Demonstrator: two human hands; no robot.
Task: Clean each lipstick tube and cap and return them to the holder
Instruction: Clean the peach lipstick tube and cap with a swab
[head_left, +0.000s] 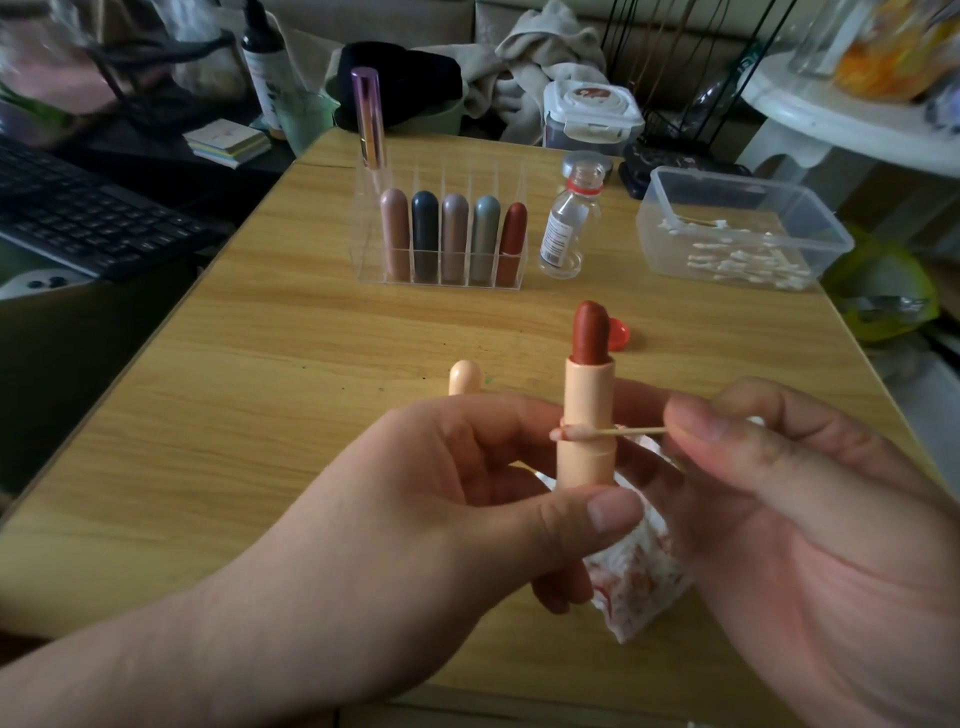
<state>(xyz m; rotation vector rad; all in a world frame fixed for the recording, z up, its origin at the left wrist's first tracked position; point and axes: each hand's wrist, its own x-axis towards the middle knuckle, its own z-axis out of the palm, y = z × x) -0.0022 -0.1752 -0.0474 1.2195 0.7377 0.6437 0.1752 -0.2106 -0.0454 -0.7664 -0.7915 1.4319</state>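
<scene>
My left hand (441, 499) grips an uncapped peach lipstick tube (587, 415) upright, its dark red stick raised. My right hand (810, 493) pinches a cotton swab (618, 431) whose tip touches the tube's middle groove, and it also holds a crumpled stained tissue (634, 577) under the fingers. The peach cap (465, 376) stands on the table just behind my left hand. The clear holder (363, 260) farther back carries several capped lipsticks and one tall purple tube (370, 119).
A small open glass bottle (569, 223) stands right of the holder, its red lid (619, 332) lying near the lipstick. A clear tub of cotton swabs (831, 234) sits at the table's right. A keyboard (88, 213) lies left, off the table.
</scene>
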